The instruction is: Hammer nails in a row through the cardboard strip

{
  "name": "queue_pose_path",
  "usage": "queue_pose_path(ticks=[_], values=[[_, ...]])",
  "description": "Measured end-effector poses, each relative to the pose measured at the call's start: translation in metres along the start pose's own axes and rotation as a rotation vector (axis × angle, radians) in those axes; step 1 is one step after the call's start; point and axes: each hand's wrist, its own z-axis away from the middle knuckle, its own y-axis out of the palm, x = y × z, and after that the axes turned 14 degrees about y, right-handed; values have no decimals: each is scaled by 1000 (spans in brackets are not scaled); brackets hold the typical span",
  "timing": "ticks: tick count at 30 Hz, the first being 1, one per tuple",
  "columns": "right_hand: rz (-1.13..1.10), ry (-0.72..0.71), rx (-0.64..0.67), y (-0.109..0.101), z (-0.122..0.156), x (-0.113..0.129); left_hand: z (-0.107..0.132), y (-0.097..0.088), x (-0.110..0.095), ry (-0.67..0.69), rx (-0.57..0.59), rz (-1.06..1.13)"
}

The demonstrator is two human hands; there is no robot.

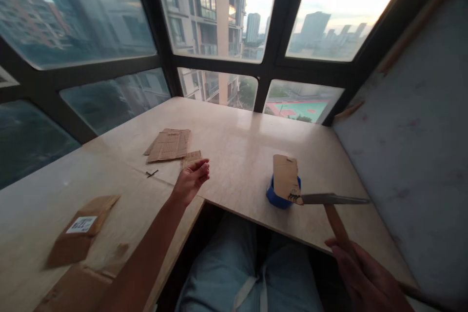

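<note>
In my right hand (pixel 363 273) is a hammer with a wooden handle and a long, narrow metal head (pixel 336 199), raised at the lower right. My left hand (pixel 193 178) hangs over the counter with thumb and fingers pinched together; whatever may be between them is too small to make out. A blue container (pixel 280 200) stands near the counter's front edge, to the left of the hammer head. On top of it lies a piece of cardboard (pixel 285 175) with dark printing at its lower corner.
Stacked cardboard pieces (pixel 170 145) lie beyond my left hand, with thin dark nail-like bits (pixel 152 173) nearby. A labelled cardboard piece (pixel 86 226) and more cardboard (pixel 75 290) are at the left. Windows border the stone-like counter (pixel 226 126); a wall (pixel 409 136) rises at the right.
</note>
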Motion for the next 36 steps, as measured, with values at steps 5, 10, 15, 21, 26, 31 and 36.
queue_pose_path(ticks=[5, 10, 15, 21, 26, 31, 36], values=[[58, 2, -10, -4, 2, -1, 24, 69, 36, 51, 249, -118], [61, -22, 4, -7, 5, -2, 37, 114, 67, 186, 467, -362], [86, -39, 19, -10, -2, -8, 36, 138, 96, 541, 602, -545], [47, -52, 33, -5, -16, -19, 37, 144, 122, 659, 606, -633], [-35, -60, 58, 6, -27, -20, 40, 142, 135, 648, 625, -642], [-170, -87, -3, 22, -40, -14, 43, 141, 143, 677, 617, -600], [-293, -135, -88, 37, -59, -6, 46, 140, 148, 661, 613, -596]])
